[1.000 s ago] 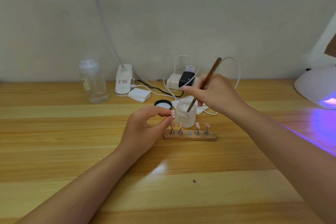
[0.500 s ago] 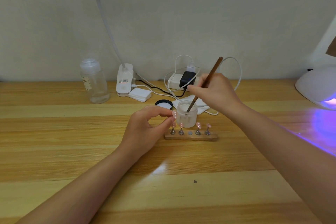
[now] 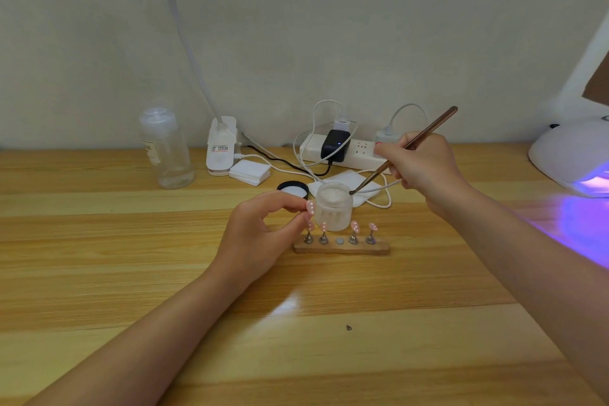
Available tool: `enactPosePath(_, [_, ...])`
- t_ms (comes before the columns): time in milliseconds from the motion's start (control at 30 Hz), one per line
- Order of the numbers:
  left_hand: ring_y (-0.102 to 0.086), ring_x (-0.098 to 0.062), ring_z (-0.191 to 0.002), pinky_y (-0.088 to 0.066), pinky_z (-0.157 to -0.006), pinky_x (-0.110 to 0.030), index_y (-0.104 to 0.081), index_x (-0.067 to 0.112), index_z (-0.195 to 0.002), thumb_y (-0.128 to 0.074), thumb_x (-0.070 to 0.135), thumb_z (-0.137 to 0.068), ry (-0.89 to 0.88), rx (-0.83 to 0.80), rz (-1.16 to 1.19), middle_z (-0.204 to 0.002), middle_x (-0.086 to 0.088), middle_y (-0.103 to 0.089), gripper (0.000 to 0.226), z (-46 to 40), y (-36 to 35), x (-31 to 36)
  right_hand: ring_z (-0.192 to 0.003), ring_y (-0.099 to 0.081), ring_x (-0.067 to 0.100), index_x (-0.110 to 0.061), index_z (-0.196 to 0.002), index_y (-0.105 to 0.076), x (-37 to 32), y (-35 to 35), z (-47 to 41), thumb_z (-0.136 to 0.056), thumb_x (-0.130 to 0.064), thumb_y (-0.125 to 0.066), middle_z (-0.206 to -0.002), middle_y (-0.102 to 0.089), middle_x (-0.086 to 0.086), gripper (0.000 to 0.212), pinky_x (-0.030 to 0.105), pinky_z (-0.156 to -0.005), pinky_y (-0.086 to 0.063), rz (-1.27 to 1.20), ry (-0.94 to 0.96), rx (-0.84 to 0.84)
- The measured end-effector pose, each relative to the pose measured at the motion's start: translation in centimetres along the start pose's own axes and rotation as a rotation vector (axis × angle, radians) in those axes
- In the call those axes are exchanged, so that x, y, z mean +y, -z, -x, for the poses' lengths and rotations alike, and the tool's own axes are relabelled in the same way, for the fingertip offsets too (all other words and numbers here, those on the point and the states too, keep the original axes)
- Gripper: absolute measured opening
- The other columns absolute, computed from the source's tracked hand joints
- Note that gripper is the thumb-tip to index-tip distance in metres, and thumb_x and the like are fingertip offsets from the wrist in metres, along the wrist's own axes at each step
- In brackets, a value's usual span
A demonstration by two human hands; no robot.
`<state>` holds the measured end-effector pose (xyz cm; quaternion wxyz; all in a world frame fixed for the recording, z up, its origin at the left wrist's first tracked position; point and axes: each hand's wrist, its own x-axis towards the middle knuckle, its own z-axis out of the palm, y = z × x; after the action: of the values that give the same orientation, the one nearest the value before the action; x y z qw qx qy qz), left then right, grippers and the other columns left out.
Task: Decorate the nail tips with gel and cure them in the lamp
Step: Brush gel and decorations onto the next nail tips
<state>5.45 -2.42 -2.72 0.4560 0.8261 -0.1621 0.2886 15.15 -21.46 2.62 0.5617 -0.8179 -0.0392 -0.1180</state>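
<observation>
Brush (image 3: 400, 156) is out of the jar (image 3: 333, 206) now; 0.5 s ago its tip was down inside. Tip sits at the jar's right rim, and the right hand (image 3: 420, 166) has shifted right of the jar.

Right hand: fingers curled round the brush mid-shaft, forearm coming in from lower right. Left hand (image 3: 263, 234): thumb and forefinger pinch 1 pink nail tip (image 3: 310, 207) touching the jar's left side, other fingers curled.

Brush long axis runs diagonally, tip low-left at the jar, handle end high-right.

Jar stands upright on the table (image 3: 131, 273), just behind the wooden rack (image 3: 341, 247). Rack holds 4 tips, middle slot bare. Lid (image 3: 292, 189) behind-left of jar. Lamp (image 3: 573, 155) far right of jar, glowing purple.
</observation>
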Motion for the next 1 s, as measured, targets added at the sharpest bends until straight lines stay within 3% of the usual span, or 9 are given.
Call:
enactPosePath(133, [-0.062,-0.005,-0.078,-0.049,-0.079,-0.021,-0.070,0.014,-0.083,-0.068,0.001,-0.076,0.001,0.012,0.003,-0.076,0.005,-0.068,0.015,0.0,0.0,0.0,-0.037,-0.042,0.003,-0.019,-0.053,-0.047,0.1,0.6,0.0,-0.079,-0.014,-0.064,-0.033,-0.044,-0.012,0.031,0.021,-0.047,-0.034,-0.016,-0.001,0.053])
enactPosePath(300, [-0.062,-0.006,-0.080,-0.048,-0.079,-0.018,-0.069,0.018,-0.085,-0.069,-0.001,-0.075,-0.008,0.023,-0.011,-0.081,0.007,-0.068,0.021,0.0,0.0,0.0,-0.035,-0.040,0.002,-0.016,-0.058,-0.051,0.1,0.6,1.7,-0.086,-0.020,-0.064,-0.036,-0.047,-0.008,0.031,0.015,-0.040,-0.034,-0.225,0.050,0.061])
enactPosePath(433, [-0.062,-0.007,-0.081,-0.049,-0.080,-0.020,-0.069,0.018,-0.088,-0.070,0.000,-0.075,0.006,0.021,-0.007,-0.083,0.004,-0.069,0.022,0.0,0.0,0.0,-0.041,-0.047,0.002,-0.019,-0.072,-0.061,0.4,-0.5,4.6,-0.094,-0.028,-0.052,-0.050,-0.062,-0.004,0.025,0.012,-0.046,-0.039,-0.341,0.262,0.067])
enactPosePath(533, [-0.062,-0.008,-0.082,-0.049,-0.080,-0.022,-0.070,0.019,-0.087,-0.070,-0.001,-0.075,0.023,0.016,0.000,-0.083,0.003,-0.068,0.023,0.0,-0.1,0.0,-0.061,-0.057,-0.003,-0.023,-0.079,-0.063,1.0,-1.3,6.6,-0.096,-0.020,-0.049,-0.065,-0.065,-0.010,0.022,0.010,-0.059,-0.043,-0.298,0.490,0.088])
enactPosePath(633, [-0.061,-0.006,-0.081,-0.048,-0.079,-0.021,-0.070,0.018,-0.086,-0.069,-0.001,-0.075,0.048,0.004,0.011,-0.083,0.004,-0.068,0.022,0.0,-0.1,0.1,-0.074,-0.061,0.001,-0.024,-0.079,-0.063,1.5,-1.9,7.9,-0.091,-0.029,-0.049,-0.076,-0.065,-0.011,0.020,0.013,-0.066,-0.046,-0.238,0.561,0.014])
enactPosePath(800, [-0.060,-0.005,-0.081,-0.045,-0.077,-0.012,-0.069,0.019,-0.086,-0.069,-0.001,-0.076,0.070,-0.007,0.012,-0.083,0.006,-0.066,0.023,0.1,-0.1,0.1,-0.064,-0.059,0.011,-0.020,-0.076,-0.064,2.0,-2.6,8.6,-0.092,-0.034,-0.034,-0.067,-0.064,0.004,0.038,0.020,-0.058,-0.046,-0.329,0.569,-0.067])
enactPosePath(867, [-0.060,-0.004,-0.082,-0.044,-0.077,-0.011,-0.069,0.019,-0.087,-0.069,-0.001,-0.076,0.076,-0.009,0.014,-0.083,0.006,-0.066,0.022,0.1,-0.1,0.1,-0.064,-0.060,0.011,-0.022,-0.076,-0.065,2.2,-2.8,8.6,-0.093,-0.034,-0.033,-0.067,-0.065,0.002,0.038,0.024,-0.058,-0.047,-0.322,0.579,-0.079])
enactPosePath(1000, [-0.059,-0.004,-0.083,-0.043,-0.077,-0.009,-0.070,0.018,-0.087,-0.069,0.001,-0.076,0.090,-0.016,0.006,-0.084,0.006,-0.066,0.021,0.0,-0.1,0.1,-0.067,-0.061,0.006,-0.026,-0.076,-0.063,2.5,-3.0,8.6,-0.094,-0.033,-0.033,-0.068,-0.065,-0.003,0.036,0.017,-0.062,-0.045,-0.286,0.604,-0.099])
